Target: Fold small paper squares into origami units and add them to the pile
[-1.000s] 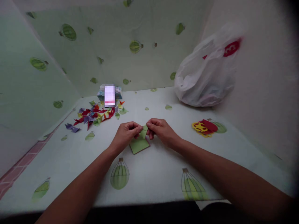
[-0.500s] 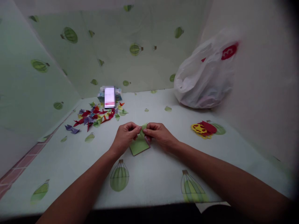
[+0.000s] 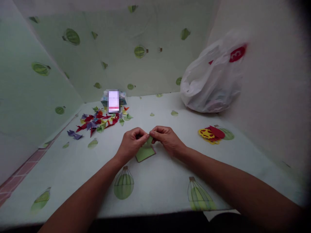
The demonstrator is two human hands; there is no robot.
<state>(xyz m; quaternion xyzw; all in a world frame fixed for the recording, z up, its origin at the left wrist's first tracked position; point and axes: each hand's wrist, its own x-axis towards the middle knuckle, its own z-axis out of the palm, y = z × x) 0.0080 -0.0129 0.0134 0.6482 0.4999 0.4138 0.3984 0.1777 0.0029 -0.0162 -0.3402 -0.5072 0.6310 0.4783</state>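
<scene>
Between my hands is a small piece of green folded paper (image 3: 150,141), pinched at its top edge and partly hidden by my fingers. My left hand (image 3: 133,140) is closed, thumb and forefinger gripping the paper from the left. From the right, my right hand (image 3: 166,137) pinches the same paper, its fingertips touching or nearly touching the left ones. Just below lies a stack of square green paper (image 3: 145,153) with a darker edge, flat on the table, its far part covered by my hands.
A pile of folded paper figures (image 3: 99,121) in many colours lies at the back left, before a lit phone (image 3: 113,101) leaning on a tissue box (image 3: 123,98). Red and yellow cut-outs (image 3: 211,134) lie at right. Behind them stands a white plastic bag (image 3: 209,84).
My hands have drawn closer together at the fingertips. The green paper between them shows less, its upper tip now mostly covered by my fingers.
</scene>
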